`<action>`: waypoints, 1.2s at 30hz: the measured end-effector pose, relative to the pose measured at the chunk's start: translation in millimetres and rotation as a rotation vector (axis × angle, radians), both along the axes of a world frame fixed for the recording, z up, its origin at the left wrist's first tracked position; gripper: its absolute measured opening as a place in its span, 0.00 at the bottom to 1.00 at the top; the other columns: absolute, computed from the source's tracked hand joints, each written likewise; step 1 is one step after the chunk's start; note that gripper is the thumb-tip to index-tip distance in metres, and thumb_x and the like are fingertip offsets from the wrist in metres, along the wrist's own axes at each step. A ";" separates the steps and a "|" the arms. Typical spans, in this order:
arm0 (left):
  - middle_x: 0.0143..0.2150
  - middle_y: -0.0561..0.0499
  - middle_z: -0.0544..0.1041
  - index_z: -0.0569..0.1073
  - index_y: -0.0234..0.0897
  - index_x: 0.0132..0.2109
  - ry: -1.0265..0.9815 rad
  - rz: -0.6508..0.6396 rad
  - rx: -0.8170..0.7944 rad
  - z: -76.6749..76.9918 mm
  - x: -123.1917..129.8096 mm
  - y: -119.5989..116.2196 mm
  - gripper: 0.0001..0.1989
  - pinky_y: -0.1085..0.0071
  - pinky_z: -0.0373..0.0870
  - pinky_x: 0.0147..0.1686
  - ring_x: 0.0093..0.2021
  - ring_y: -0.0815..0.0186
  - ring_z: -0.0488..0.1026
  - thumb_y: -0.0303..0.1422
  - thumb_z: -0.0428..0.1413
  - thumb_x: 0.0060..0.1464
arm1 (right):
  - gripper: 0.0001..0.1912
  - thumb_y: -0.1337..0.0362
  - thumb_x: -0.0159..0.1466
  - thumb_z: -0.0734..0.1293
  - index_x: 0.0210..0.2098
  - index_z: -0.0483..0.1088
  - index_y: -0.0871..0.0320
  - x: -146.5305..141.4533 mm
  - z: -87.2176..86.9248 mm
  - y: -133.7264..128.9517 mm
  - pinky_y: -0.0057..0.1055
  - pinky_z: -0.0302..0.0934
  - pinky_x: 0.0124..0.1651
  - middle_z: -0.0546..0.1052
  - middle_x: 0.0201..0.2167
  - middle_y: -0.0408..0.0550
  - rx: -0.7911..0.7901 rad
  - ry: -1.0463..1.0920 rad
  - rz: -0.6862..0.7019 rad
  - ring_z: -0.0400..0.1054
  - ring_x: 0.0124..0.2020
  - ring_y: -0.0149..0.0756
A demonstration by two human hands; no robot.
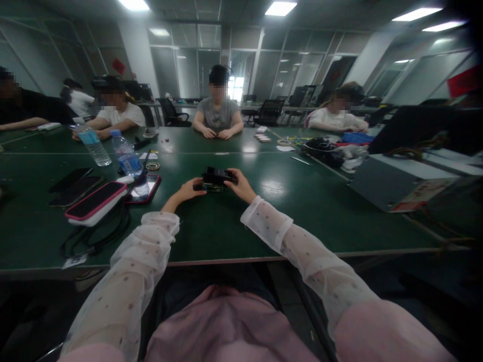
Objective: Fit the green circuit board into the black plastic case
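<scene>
Over the green table, a black boxy part sits just above a small circuit board; whether the two are joined I cannot tell. My left hand pinches the left end of the circuit board, thumb toward me. From the other side my right hand grips the right end of the black part, its fingers curled round the edge. The fingertips on the far side are partly hidden.
Left of my hands lie a pink-edged phone on a white power bank, dark phones and a lit phone. Two water bottles stand behind. A grey metal case is at right. Several people sit around the table.
</scene>
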State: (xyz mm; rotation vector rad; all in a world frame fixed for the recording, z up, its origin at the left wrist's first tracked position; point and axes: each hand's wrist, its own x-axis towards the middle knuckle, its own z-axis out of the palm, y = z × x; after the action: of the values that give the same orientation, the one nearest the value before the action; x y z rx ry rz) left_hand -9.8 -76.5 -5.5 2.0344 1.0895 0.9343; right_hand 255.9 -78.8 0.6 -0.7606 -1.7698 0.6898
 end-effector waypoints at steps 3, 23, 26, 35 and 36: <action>0.56 0.41 0.73 0.69 0.35 0.56 0.016 0.001 0.003 1.3 0.0 -1.1 0.31 0.53 0.63 0.58 0.56 0.53 0.71 0.37 0.65 0.44 | 0.27 0.55 0.58 0.70 0.54 0.60 0.54 1.8 -1.9 2.2 0.44 0.64 0.57 0.69 0.51 0.52 -0.005 -0.014 0.030 0.67 0.54 0.44; 0.54 0.44 0.75 0.70 0.39 0.55 -0.001 0.131 -0.038 6.4 5.5 -7.6 0.34 0.54 0.61 0.59 0.57 0.51 0.70 0.44 0.66 0.41 | 0.28 0.61 0.56 0.72 0.53 0.61 0.56 8.2 -10.2 1.0 0.46 0.65 0.55 0.72 0.48 0.51 -0.064 -0.267 0.085 0.70 0.51 0.43; 0.54 0.44 0.75 0.70 0.39 0.55 0.028 0.143 -0.028 7.4 5.8 -7.8 0.33 0.53 0.62 0.59 0.56 0.51 0.70 0.44 0.66 0.41 | 0.29 0.62 0.55 0.72 0.54 0.60 0.55 8.4 -12.1 2.4 0.47 0.64 0.56 0.72 0.49 0.51 -0.069 -0.268 0.090 0.69 0.52 0.44; 0.54 0.45 0.75 0.69 0.40 0.55 0.089 0.130 0.007 6.5 4.5 -5.5 0.34 0.52 0.62 0.58 0.57 0.49 0.69 0.43 0.67 0.40 | 0.34 0.64 0.54 0.72 0.57 0.57 0.53 9.1 -14.2 2.7 0.51 0.62 0.57 0.69 0.53 0.52 -0.063 -0.308 0.087 0.66 0.56 0.46; 0.54 0.45 0.75 0.69 0.40 0.55 0.098 0.130 0.009 5.3 4.0 -4.4 0.34 0.52 0.62 0.58 0.57 0.49 0.69 0.43 0.67 0.40 | 0.35 0.64 0.54 0.73 0.58 0.56 0.53 8.9 -14.8 3.0 0.51 0.61 0.58 0.70 0.53 0.53 -0.058 -0.310 0.080 0.66 0.56 0.46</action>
State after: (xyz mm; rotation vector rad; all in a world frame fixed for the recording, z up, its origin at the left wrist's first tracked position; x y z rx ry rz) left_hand -5.8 -80.9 -0.3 2.0554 1.2856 0.9130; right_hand 264.8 -75.8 -14.2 -0.8770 -2.0778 0.7082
